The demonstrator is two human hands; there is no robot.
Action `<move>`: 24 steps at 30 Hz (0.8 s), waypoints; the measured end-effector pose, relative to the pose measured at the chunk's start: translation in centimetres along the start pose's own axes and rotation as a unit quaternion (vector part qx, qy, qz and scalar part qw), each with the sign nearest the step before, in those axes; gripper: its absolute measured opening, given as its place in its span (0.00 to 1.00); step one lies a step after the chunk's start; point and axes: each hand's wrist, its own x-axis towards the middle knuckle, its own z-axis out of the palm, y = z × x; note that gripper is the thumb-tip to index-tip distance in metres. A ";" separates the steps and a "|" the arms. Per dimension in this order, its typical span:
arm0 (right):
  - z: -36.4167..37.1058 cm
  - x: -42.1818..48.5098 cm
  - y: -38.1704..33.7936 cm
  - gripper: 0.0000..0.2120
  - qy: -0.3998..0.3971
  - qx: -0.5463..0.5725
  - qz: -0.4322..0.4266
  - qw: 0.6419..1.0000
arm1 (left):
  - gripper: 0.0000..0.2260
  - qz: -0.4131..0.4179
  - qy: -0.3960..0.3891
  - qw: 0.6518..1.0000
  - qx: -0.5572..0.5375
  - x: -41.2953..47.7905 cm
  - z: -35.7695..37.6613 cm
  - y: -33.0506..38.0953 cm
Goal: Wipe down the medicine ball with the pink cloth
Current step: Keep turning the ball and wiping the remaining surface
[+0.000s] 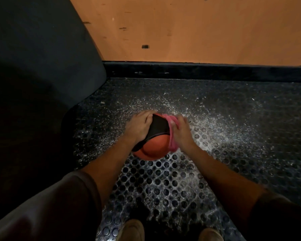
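An orange medicine ball (154,148) with a black strap panel across its top sits on the perforated rubber floor mat in the middle of the view. My left hand (139,126) rests spread over the ball's upper left side and holds it steady. My right hand (180,130) presses the pink cloth (172,145) against the ball's right side; the cloth bunches under the palm and hangs down beside the ball. The ball's far side is hidden by both hands.
A large dark padded object (42,58) fills the left. An orange wall (198,28) with a black baseboard (198,70) closes the back. The black mat (163,185) is speckled with white droplets or dust. My two shoes (131,230) show at the bottom edge.
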 end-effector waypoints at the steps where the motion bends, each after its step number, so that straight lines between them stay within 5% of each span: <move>1: -0.1 -0.4 0.9 0.13 -0.004 0.020 0.029 0.999 | 0.23 -0.001 0.005 1.000 0.002 -0.2 0.3 0.0; 4: -0.1 -0.9 0.8 0.11 0.016 0.037 0.020 0.999 | 0.21 -0.037 0.011 0.999 0.007 -0.4 0.5 0.6; 9: 0.8 -1.2 -4.0 0.08 -0.012 -0.054 -0.145 0.988 | 0.15 -0.127 0.004 0.991 -0.034 -0.1 -1.0 1.0; 15: 0.4 -0.3 -1.6 0.08 0.015 0.004 0.000 1.000 | 0.13 -0.120 0.031 0.992 -0.030 -0.6 -1.8 0.9; 20: 1.4 -0.3 -4.2 0.07 0.007 -0.063 -0.186 0.981 | 0.12 -0.150 0.055 0.986 -0.048 0.1 -1.5 0.6; 24: 0.4 0.1 -2.5 0.10 -0.016 0.025 -0.055 0.998 | 0.13 -0.153 0.066 0.985 -0.053 -0.6 -1.3 0.2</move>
